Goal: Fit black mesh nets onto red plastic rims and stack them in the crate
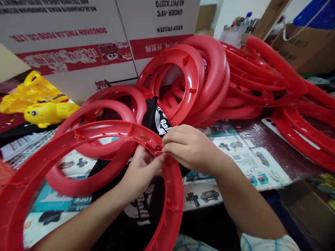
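A large red plastic ring (172, 195) fills the lower left, its ribbed hollow side facing up. My left hand (145, 165) is closed on its inner edge, fingers under the rim and thumb on top. My right hand (187, 146) is pinched at the same spot on the rim; a thin pale strand or pin shows between the fingertips, too small to name. Black fabric with white lettering (159, 120) lies behind the ring and also shows through its opening.
Many red rings (211, 80) are heaped behind and to the right. Yellow plastic toy parts (49, 113) lie at the left. A large printed carton (78, 35) stands at the back. Printed cardboard (235, 150) covers part of the table. A brown box (306, 45) is at the upper right.
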Demonstrator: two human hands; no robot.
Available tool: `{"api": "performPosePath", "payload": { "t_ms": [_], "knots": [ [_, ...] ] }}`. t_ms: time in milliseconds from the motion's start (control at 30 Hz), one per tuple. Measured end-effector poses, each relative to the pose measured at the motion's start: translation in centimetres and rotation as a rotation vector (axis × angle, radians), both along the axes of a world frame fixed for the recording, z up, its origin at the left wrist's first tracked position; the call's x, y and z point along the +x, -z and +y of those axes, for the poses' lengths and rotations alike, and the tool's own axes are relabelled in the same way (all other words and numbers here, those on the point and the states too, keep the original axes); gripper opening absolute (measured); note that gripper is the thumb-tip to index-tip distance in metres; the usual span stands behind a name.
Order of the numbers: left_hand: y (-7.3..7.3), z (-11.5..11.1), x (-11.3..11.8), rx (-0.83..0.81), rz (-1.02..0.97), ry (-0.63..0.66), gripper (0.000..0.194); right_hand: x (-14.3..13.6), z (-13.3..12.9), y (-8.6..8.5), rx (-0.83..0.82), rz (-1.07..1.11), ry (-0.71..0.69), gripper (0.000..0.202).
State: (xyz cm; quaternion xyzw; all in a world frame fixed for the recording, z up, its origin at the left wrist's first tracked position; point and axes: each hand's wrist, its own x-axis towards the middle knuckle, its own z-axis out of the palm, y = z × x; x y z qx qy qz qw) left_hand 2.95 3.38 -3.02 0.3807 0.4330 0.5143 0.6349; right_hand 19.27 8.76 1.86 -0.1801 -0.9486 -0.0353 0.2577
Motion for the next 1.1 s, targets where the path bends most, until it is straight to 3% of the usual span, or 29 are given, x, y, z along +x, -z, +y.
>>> {"api": "performPosePath", "payload": {
  "t_ms": [267,467,867,1100],
  "knots": [
    [-0.4,0.8,-0.6,0.038,0.027,0.072,0.036,-0.3,-0.5,-0.1,-0.069,-0.013,-0.043,0.021],
    [-0.2,0.9,-0.2,0.029,0.026,0.118,0.035,-0.5,-0.5,0.2,-0.016,-0.042,-0.054,0.021],
    [-0.2,-0.4,0.7,-0.026,0.072,0.177,0.035,-0.4,-0.1,0.5,-0.016,-0.035,-0.042,0.020],
    [-0.5,-0.1,0.2,-0.023,-0.091,0.193,0.040,-0.1,0.1,0.8,0.170,0.018,-0.036,0.024]
  ]
}}
